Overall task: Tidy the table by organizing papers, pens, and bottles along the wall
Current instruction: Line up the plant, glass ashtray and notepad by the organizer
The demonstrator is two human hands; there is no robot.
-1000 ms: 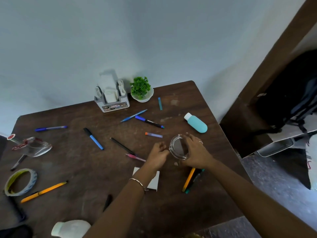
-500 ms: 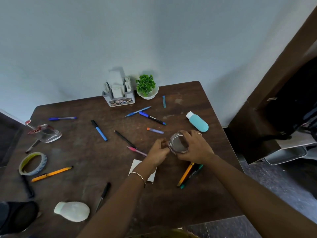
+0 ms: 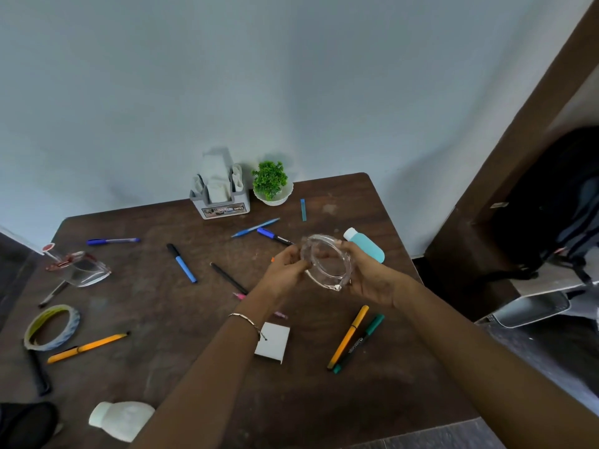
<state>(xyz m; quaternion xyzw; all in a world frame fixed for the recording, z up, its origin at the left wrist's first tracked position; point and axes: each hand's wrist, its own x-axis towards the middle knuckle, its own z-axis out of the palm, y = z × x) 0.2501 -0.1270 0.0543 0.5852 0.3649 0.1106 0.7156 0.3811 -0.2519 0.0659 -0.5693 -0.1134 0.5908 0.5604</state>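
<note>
- pens lie loose over the brown table [image 3: 194, 367]: i see an orange pen [image 3: 348, 335] and a green pen [image 3: 359, 348] side by side below the right forearm, and a blue marker [image 3: 181, 262] left of centre.
- a teal bottle [image 3: 368, 247] lies on its side near the table's right edge, just behind the right hand [image 3: 369, 277]; a white bottle [image 3: 121, 419] lies at the near edge.
- a white paper pad [image 3: 273, 342] lies flat just beside the left wrist.
- both hands hold a clear glass dish [image 3: 327, 265] up off the table, tilted with its opening toward me; it's blurred, possibly an ashtray.
- the left hand [image 3: 285, 270] pinches the dish's left rim; the right hand's fingers curl round its right side.
- against the wall i see a grey holder [image 3: 220, 202] and a small potted plant [image 3: 270, 183].
- a tape roll [image 3: 52, 327] sits by the left edge.
</note>
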